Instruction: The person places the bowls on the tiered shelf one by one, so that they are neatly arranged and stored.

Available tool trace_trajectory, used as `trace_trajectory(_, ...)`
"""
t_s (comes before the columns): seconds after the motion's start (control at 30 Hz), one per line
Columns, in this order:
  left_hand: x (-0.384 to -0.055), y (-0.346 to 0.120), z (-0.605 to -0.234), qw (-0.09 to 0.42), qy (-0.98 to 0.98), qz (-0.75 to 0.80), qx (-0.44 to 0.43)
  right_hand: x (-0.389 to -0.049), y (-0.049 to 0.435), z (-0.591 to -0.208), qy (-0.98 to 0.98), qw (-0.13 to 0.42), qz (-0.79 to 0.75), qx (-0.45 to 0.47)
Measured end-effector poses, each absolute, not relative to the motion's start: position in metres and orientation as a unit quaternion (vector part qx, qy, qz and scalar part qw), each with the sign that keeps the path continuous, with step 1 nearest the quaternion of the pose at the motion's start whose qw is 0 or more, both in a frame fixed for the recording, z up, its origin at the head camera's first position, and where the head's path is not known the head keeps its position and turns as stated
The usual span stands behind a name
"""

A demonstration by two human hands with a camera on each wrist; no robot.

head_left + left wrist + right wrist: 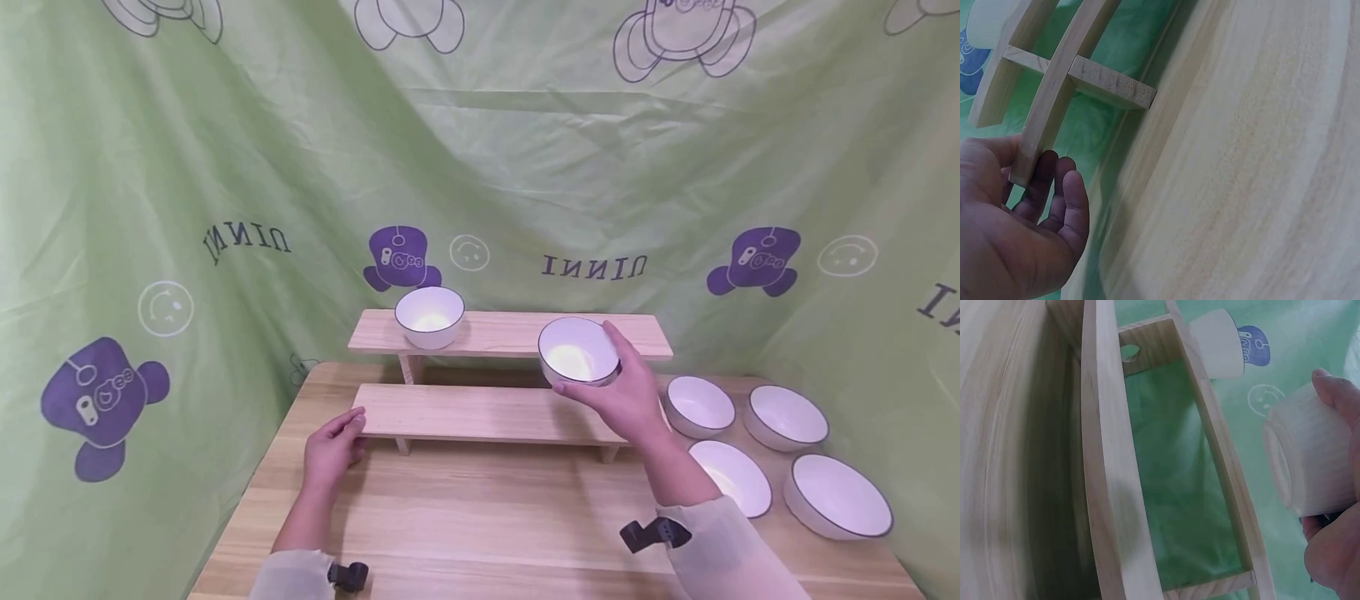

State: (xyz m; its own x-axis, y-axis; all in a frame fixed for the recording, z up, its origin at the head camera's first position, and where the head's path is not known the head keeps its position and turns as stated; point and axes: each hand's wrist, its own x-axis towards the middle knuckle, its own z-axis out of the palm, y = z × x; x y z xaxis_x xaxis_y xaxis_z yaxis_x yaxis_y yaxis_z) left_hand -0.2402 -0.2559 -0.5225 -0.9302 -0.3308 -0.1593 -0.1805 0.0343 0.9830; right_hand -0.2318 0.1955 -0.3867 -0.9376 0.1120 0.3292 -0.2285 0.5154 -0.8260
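In the head view my right hand [628, 398] grips a white dark-rimmed bowl [576, 352] by its right side, held in the air in front of the upper board. The right wrist view shows the held bowl [1313, 453] tilted and apart from the shelf. My left hand [333, 450] pinches the left end of the lower board of a two-tier wooden shelf [480, 414], thumb on one face and fingers on the other, as the left wrist view shows on the board [1047, 119]. Another white bowl [430, 318] stands on the upper board's left part.
Right of the shelf, several more bowls stand on the wooden table [480, 517]: a small one [699, 407], one beside it [786, 417], a shallow one [731, 477] partly behind my right forearm, and a large one [837, 497]. A green printed cloth [525, 183] hangs behind and at both sides.
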Motion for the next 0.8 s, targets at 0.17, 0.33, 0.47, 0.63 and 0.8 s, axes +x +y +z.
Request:
trace_trajectory(0.17,-0.240,-0.256,-0.523,0.053,-0.713,-0.677,0.178,-0.242,0.187,-0.384,-0.855,0.176,0.486,0.035)
trace_trajectory(0.33,-0.241,-0.257,-0.524,0.047,-0.705,-0.685,0.177,-0.252,0.177,-0.379,-0.856,0.163,0.491,0.027)
trace_trajectory(0.47,-0.242,-0.258,-0.525,0.043,-0.701,-0.688,0.181,-0.258,0.170,-0.377,-0.851,0.154,0.502,0.024)
trace_trajectory(0.63,-0.243,-0.257,-0.525,0.043,-0.699,-0.689,0.184,-0.266,0.164,-0.377,-0.845,0.147,0.514,0.024)
trace_trajectory(0.8,-0.243,-0.258,-0.525,0.045,-0.699,-0.689,0.186,-0.273,0.158,-0.376,-0.841,0.142,0.521,0.028)
